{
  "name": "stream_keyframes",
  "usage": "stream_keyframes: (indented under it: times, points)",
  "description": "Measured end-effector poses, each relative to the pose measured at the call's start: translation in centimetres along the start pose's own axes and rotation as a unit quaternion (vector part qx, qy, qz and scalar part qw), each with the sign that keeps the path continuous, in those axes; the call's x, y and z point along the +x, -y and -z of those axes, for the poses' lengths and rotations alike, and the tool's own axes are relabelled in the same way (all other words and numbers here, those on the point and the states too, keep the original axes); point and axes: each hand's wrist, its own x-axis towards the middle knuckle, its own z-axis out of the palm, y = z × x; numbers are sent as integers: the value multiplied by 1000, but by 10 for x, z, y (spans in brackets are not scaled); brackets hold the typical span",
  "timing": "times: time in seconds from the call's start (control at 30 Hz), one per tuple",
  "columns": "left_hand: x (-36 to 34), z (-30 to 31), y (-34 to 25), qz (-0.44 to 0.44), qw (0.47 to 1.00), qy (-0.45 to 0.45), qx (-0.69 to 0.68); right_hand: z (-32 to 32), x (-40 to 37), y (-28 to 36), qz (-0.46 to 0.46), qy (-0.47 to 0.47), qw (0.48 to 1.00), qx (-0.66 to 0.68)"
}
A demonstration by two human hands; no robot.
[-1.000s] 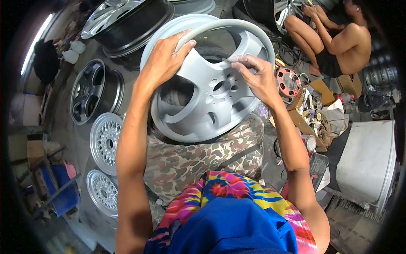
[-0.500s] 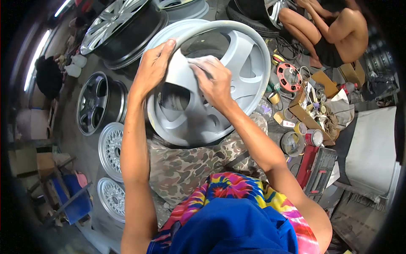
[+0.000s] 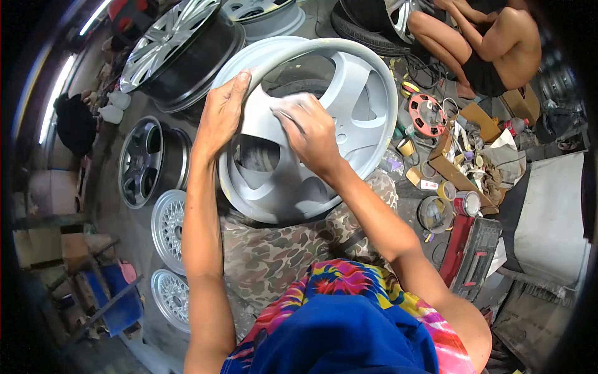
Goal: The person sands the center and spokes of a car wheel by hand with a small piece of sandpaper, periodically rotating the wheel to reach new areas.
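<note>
Here, print on the red-labelled can is too small for us to read. At the camouflage cloth's far edge lies the grey alloy wheel, our left hand clamped on its left side, our right hand apart, blurred over its face, grip unclear.

Single head-worn view, pointed forward and steeply down. The wearer's arms and blue cloth are cut by the bottom edge, seen from just above. The grey wheel is caught at close range, upper middle. Another person is framed farther off, upper right. Floor is taken in widely; fisheye bend is seen, corners are blacked out.
</note>
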Motion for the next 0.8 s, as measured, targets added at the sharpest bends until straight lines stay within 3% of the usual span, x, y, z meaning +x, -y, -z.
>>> stream_keyframes:
  times: [0.17,0.37,0.4,0.47,0.7,0.8]
  points:
    - [2,0,6,-13,1000,10,17,-18,19,-1,-23,-34,999,24]
    - [-1,-1,4,-49,998,-7,29,-9,23,10,-87,-7,995,53]
    - [2,5,7,20,998,35,42,-11,23,9,-89,-14,995,39]
    - [3,0,7,-19,1000,7,17,-22,31,2,-95,-41,994,23]
    - [0,2,9,-18,999,8,45,6,11,9,-65,33,997,-9]
    - [2,1,6,-24,999,3,23,-17,29,5,-42,-2,999,-18]
